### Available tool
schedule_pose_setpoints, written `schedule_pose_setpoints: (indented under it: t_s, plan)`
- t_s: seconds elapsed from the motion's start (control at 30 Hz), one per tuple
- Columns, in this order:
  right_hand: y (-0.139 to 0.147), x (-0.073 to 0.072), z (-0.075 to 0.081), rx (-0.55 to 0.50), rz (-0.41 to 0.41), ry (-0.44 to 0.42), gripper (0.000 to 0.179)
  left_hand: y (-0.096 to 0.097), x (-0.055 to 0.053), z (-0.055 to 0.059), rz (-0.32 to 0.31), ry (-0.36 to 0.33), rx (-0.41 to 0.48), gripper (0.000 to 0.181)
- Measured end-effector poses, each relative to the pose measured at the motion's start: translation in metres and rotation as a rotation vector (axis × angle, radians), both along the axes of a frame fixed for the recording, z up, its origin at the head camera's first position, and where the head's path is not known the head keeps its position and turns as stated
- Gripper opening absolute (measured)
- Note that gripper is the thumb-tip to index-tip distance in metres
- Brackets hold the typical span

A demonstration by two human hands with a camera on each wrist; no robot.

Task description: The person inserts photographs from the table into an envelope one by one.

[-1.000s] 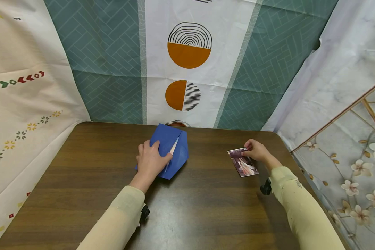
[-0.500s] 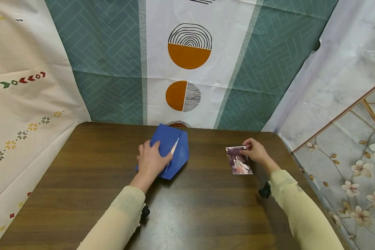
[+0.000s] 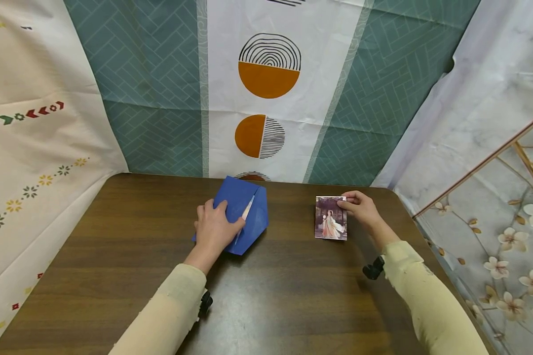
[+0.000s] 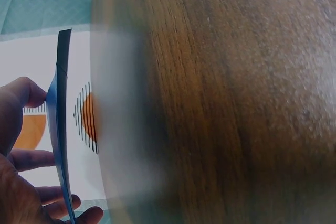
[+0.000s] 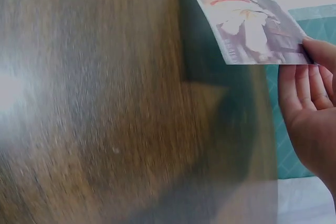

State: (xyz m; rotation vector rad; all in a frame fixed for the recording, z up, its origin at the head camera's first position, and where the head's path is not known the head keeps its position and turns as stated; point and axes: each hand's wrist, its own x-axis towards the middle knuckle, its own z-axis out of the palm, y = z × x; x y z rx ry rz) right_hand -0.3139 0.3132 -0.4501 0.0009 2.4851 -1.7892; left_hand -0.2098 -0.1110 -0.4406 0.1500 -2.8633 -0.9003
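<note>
A blue paper envelope [image 3: 258, 217] lies tilted in my left hand [image 3: 215, 227], a pale slit showing along its flap. The left wrist view shows the envelope [image 4: 61, 119] edge-on, held above the tabletop, with the thumb on one face and fingertips reaching past its lower edge. At the right, my right hand [image 3: 361, 211] pinches a printed photo card [image 3: 330, 224] by its upper right edge. The card pictures a figure in a flowing pale dress. In the right wrist view the card [image 5: 252, 30] is raised over the table, thumb on top and fingers underneath.
A dark brown wooden table [image 3: 284, 296] lies under both hands. Its far edge meets a green and white patterned curtain [image 3: 266, 108]. Cream cloth [image 3: 40, 148] hangs on the left, and a flowered marble-print cloth [image 3: 493, 217] on the right.
The right hand has carried the photo card leftward and slightly away, turning it from slanted to nearly upright in the head view. The left hand and the envelope have stayed put.
</note>
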Motion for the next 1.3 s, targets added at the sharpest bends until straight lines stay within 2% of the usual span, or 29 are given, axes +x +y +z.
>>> schedule_pose_setpoints:
  t_s: [0.2,0.3,0.6,0.9,1.3]
  plan:
    - [-0.008,0.001,0.005,-0.234,-0.014,-0.064,0.018,0.000,0.000,0.000,0.000,0.005,0.002,0.072]
    - [-0.016,0.003,0.009,-0.270,0.000,-0.065,0.016,0.000,0.000,0.000,-0.002,-0.003,0.002,0.073]
    - [-0.047,0.012,0.014,-0.241,0.081,-0.063,0.012,0.002,0.000,0.002,-0.002,0.003,0.001,0.073]
    - [-0.079,0.014,0.010,-0.241,0.130,-0.106,0.014,0.002,0.000,0.003,0.002,0.002,0.010,0.073]
    - [-0.128,0.021,0.005,-0.244,0.260,-0.145,0.015,0.004,0.000,0.004,-0.001,0.001,0.013,0.075]
